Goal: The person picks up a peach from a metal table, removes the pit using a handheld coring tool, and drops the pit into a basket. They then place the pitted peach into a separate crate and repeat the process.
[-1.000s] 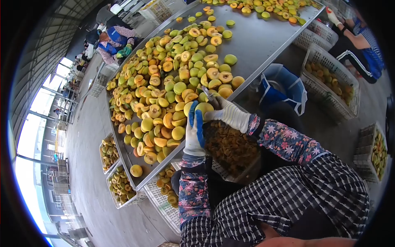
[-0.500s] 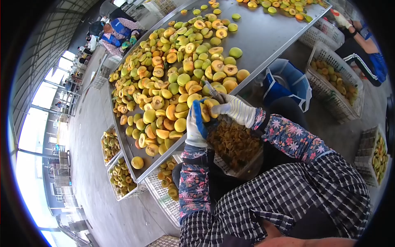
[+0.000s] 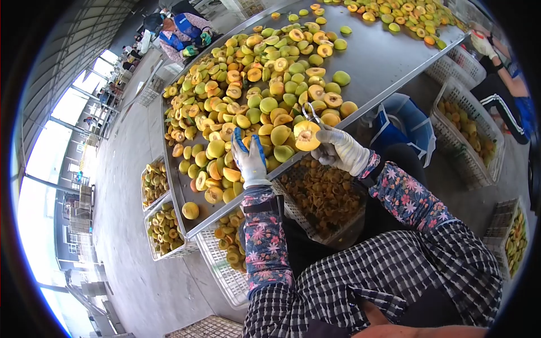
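My right hand [image 3: 342,151], in a striped white glove with grey fingers, grips a halved yellow peach [image 3: 306,136] near the table's front edge. The cut face is turned up and its middle is brownish. A thin metal tool with a looped end [image 3: 309,111] sticks up from the same hand; its handle is hidden. My left hand [image 3: 249,158], in a white glove with blue fingers, has its fingers apart and reaches over the heap of peaches [image 3: 236,121]. No fruit shows in its grasp. Whole and halved fruit lie all around it.
The metal table [image 3: 378,59] has a raised rim. Below its front edge stands a crate of brownish scraps [image 3: 324,194]. Fruit-filled crates [image 3: 169,234] flank the table's left end. A blue bag [image 3: 407,127] hangs at right, near another crate [image 3: 469,129]. Co-workers [image 3: 183,34] sit nearby.
My hands were together around fruit and have come apart. The left has moved left and opened over the heap; the right has drawn right with a peach half. The view has shifted slightly.
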Tool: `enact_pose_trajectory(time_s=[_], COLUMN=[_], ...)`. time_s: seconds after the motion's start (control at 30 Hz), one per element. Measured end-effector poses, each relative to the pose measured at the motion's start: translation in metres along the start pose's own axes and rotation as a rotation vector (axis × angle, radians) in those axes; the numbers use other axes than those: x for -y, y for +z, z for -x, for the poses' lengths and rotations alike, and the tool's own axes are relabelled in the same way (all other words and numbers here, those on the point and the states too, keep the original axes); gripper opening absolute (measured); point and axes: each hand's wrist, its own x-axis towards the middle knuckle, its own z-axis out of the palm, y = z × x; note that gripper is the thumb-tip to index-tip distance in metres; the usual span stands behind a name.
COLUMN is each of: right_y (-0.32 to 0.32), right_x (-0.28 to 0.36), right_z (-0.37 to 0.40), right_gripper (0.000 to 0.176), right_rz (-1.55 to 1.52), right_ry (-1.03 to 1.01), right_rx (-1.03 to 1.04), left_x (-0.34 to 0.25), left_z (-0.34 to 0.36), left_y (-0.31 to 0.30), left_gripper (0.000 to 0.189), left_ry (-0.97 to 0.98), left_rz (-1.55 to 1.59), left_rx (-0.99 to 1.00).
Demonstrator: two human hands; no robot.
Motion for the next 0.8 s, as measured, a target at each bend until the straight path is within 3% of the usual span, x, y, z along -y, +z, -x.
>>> enact_pose_trajectory(time_s=[0.07, 0.1, 0.17, 0.23, 0.33, 0.43, 0.5, 0.6, 0.67, 0.8], right_y=[0.003, 0.004, 0.004, -0.005, 0.023, -0.004, -0.006, 0.023, 0.037, 0.023], right_x=[0.0, -0.001, -0.005, -0.01, -0.018, -0.038, -0.036, -0.019, -0.018, -0.039], right_z=[0.0, 0.0, -0.002, -0.004, -0.004, -0.024, -0.022, 0.002, 0.015, 0.013], right_gripper=[0.035, 0.035, 0.036, 0.031, 0.027, 0.026, 0.022, 0.019, 0.014, 0.014], right_rz=[0.026, 0.039, 0.068, 0.157, 0.218, 0.656, 0.933, 0.939, 1.177, 1.329], right_ry=[0.022, 0.031, 0.01, 0.059, -0.185, -0.434, -0.59, -0.546, -0.745, -0.695], right_rx=[-0.015, -0.023, 0.007, 0.041, 0.017, 0.009, -0.084, -0.06, 0.035, 0.06], left_x=[0.022, -0.022, 0.003, -0.019, -0.042, -0.023, -0.008, -0.022, -0.031, -0.037], left_z=[-0.007, 0.015, 0.028, 0.054, 0.069, 0.058, 0.057, 0.056, 0.05, 0.05], left_y=[-0.005, 0.011, 0.022, 0.04, 0.048, 0.039, 0.036, 0.029, 0.024, 0.024], left_gripper=[0.044, 0.044, 0.048, 0.057, 0.048, 0.04, 0.037, 0.032, 0.031, 0.032], left_ry=[0.133, -0.001, 0.124, -0.516, -0.645, -0.765, -0.755, -0.704, -0.615, -0.544], left_rz=[-0.145, 0.164, 0.089, 0.857, 1.098, 1.105, 1.203, 1.241, 1.22, 1.121], left_rx=[-0.072, -0.021, 0.199, 0.392, 0.366, 0.371, 0.275, 0.159, 0.071, 0.072])
